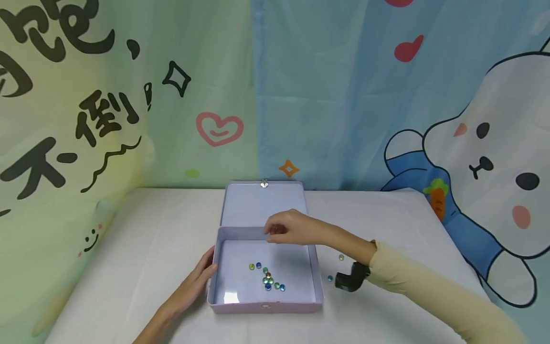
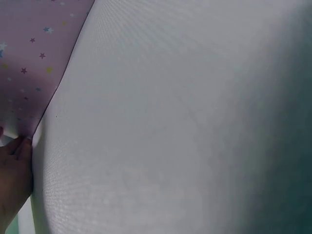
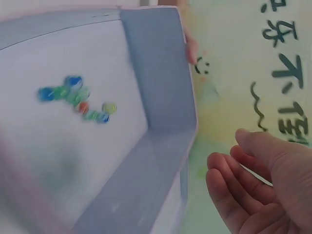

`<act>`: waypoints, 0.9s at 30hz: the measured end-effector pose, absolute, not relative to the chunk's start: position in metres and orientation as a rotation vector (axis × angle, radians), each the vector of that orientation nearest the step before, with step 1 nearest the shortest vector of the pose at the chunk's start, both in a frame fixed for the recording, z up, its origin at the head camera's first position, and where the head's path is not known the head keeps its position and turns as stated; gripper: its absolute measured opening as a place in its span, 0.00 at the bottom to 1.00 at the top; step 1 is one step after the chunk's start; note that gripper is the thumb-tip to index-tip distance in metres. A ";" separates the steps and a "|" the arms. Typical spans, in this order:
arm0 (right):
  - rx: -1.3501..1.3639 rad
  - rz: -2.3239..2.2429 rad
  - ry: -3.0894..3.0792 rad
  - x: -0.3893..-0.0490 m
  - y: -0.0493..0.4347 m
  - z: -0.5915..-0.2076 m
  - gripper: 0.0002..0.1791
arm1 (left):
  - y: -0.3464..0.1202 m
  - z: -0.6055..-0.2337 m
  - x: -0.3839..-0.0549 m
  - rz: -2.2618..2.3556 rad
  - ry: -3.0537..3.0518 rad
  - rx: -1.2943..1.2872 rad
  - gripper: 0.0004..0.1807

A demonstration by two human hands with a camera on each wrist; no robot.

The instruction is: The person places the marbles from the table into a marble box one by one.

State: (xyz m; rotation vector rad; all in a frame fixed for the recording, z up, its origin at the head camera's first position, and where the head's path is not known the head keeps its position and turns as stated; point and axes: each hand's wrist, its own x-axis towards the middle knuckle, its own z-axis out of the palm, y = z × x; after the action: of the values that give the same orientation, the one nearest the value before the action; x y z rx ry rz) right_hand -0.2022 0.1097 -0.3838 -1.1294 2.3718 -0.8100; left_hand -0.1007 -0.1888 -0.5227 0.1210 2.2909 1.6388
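Note:
A lilac metal box (image 1: 215, 306) stands on the white table, its lid (image 1: 265, 203) tipped back. Several glass marbles (image 1: 265, 281) in green, blue and amber lie together on the box floor. My left hand (image 1: 189, 289) rests against the outside of the box's left wall. In the left wrist view, the same hand (image 2: 14, 170) touches a corner of the star-printed outer side (image 2: 39, 58). Over the rear right part of the box hovers my right hand (image 1: 296, 227), fingers loosely bent. The right wrist view shows that hand (image 3: 263, 185) holding nothing, apart from the marbles (image 3: 73, 95).
Two loose marbles, one green (image 1: 341, 257) and one blue (image 1: 330, 278), lie on the white tablecloth (image 1: 374, 215) right of the box. A black wrist camera (image 1: 352, 277) hangs below the right forearm. A printed curtain (image 1: 309, 95) stands behind the table.

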 end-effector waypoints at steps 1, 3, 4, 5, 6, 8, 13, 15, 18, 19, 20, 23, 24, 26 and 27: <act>-1.105 -0.826 2.386 -0.201 0.120 -0.380 0.09 | -0.189 -0.523 -0.101 1.638 2.292 0.123 0.33; -1.049 -0.842 2.418 -0.199 0.144 -0.375 0.09 | -0.190 -0.523 -0.101 1.644 2.289 0.135 0.33; -1.012 -0.842 2.436 -0.198 0.155 -0.374 0.09 | -0.191 -0.524 -0.101 1.645 2.287 0.145 0.33; -0.985 -0.840 2.450 -0.196 0.167 -0.374 0.09 | -0.191 -0.524 -0.101 1.648 2.288 0.146 0.33; -0.957 -0.833 2.466 -0.194 0.179 -0.375 0.08 | -0.191 -0.524 -0.101 1.646 2.288 0.148 0.32; -0.910 -0.829 2.489 -0.191 0.200 -0.379 0.08 | -0.192 -0.525 -0.101 1.648 2.288 0.148 0.32; -0.837 -0.867 2.507 -0.176 0.241 -0.393 0.07 | -0.192 -0.525 -0.102 1.652 2.285 0.146 0.33; -0.834 -0.894 2.523 -0.168 0.250 -0.399 0.07 | -0.191 -0.524 -0.102 1.651 2.286 0.147 0.33; -0.849 -0.947 2.553 -0.155 0.254 -0.413 0.07 | -0.190 -0.524 -0.102 1.650 2.293 0.150 0.32; -0.853 -0.962 2.560 -0.150 0.254 -0.419 0.08 | -0.190 -0.525 -0.102 1.649 2.294 0.149 0.32; -0.854 -0.974 2.562 -0.146 0.254 -0.426 0.08 | -0.190 -0.525 -0.102 1.652 2.294 0.151 0.32; -0.863 -1.010 2.563 -0.136 0.252 -0.450 0.12 | -0.190 -0.525 -0.102 1.654 2.292 0.156 0.32; -0.868 -1.019 2.560 -0.134 0.251 -0.458 0.13 | -0.190 -0.526 -0.101 1.653 2.293 0.152 0.33; -0.887 -1.037 2.561 -0.131 0.250 -0.471 0.16 | -0.191 -0.526 -0.101 1.654 2.296 0.152 0.33; -0.905 -1.044 2.566 -0.130 0.249 -0.477 0.16 | -0.191 -0.526 -0.101 1.653 2.298 0.153 0.33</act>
State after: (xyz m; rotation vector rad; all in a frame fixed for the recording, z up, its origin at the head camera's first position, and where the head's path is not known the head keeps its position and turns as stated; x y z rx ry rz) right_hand -0.1303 0.2489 -0.4770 -0.9050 2.5660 -1.0438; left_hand -0.1014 -0.1912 -0.5260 0.1528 2.2976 1.6529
